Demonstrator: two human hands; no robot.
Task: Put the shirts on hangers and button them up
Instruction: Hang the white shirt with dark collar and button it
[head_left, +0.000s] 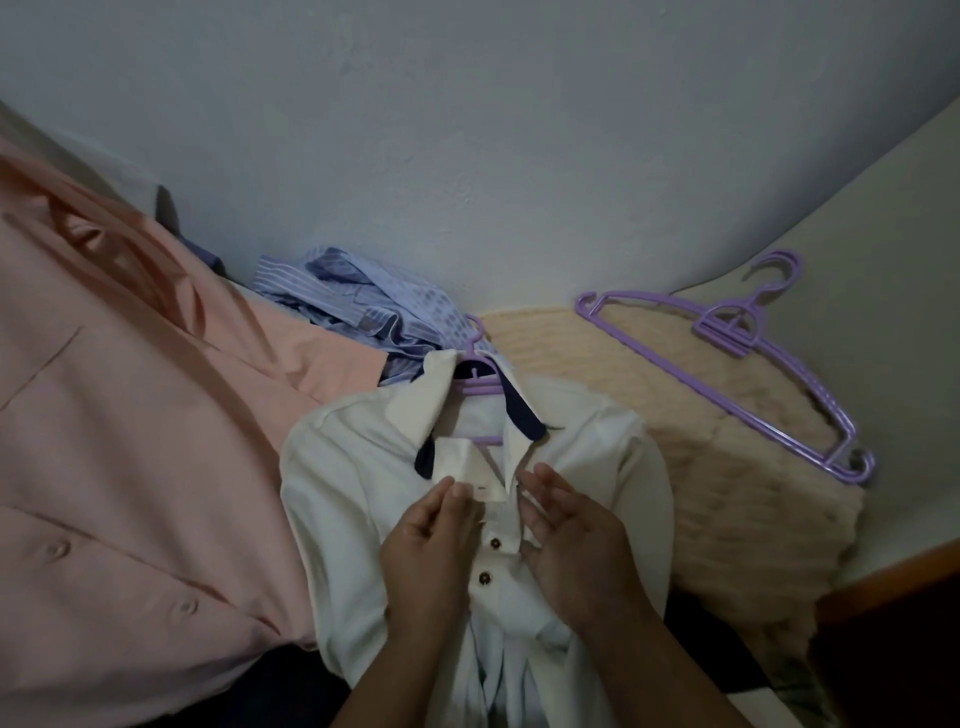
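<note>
Three shirts and two purple plastic hangers lie in the head view, on a bed against a pale matte wall (519, 130).

Item 1: white collared shirt of soft knit cloth (363, 499), laid flat at centre, front up. Collar has a dark navy underside, turned out at both points. Placket carries two small dark round buttons; both show below the open top section. Cloth is lightly creased towards the hem.

Item 2: purple plastic hanger inside the white shirt (480, 387), its thin bars showing through the open neck, its hook tip poking out above the collar.

Item 3: left hand (431, 540), fingers curled, thumb and fingertips pinching the left edge of the placket just above the upper button.

Item 4: right hand (571, 535), fingers fairly straight and close together, resting against the right placket edge; whether it grips the cloth I cannot tell.

Item 5: peach smooth-woven button-up shirt (130, 441), spread wide at left, with chest pocket and matching buttons.

Item 6: blue-and-white striped shirt, crumpled in a heap (358, 306), behind the white collar, near the wall.

Item 7: spare purple plastic hanger with a curved hook (753, 353), lying on a cream fluffy ribbed blanket (701, 493) at right, well apart from the white shirt.
</note>
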